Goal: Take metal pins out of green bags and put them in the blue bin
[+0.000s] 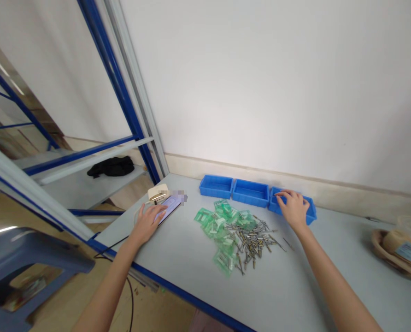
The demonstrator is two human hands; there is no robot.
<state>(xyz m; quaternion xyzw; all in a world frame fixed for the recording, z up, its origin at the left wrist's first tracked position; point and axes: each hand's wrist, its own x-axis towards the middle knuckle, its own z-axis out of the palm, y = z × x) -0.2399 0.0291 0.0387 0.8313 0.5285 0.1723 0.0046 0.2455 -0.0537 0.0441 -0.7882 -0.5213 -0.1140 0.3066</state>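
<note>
Blue tray (pixel 275 207), right of centre in the frame, ends a row of three against the wall. It looks like thin, fairly stiff plastic, probably light and smooth enough to skid if nudged; a pinch on a long wall, or a hold at both short ends, should suit it. The right hand (pixel 295 210) is over it, fingers bent; whether they pinch anything, I cannot tell. Just in front, at the centre, slim metal pieces (pixel 252 240) lie heaped, likely hard, slippery and prone to roll, best taken singly by the shank. Beside them, green packets (pixel 219 226) seem soft and slick, easier by an edge. Well apart, left of centre, the left hand (pixel 146 225) lies loosely spread on a phone (pixel 173 204), flat on the worktop (pixel 181 263), its glass perhaps fragile.
</note>
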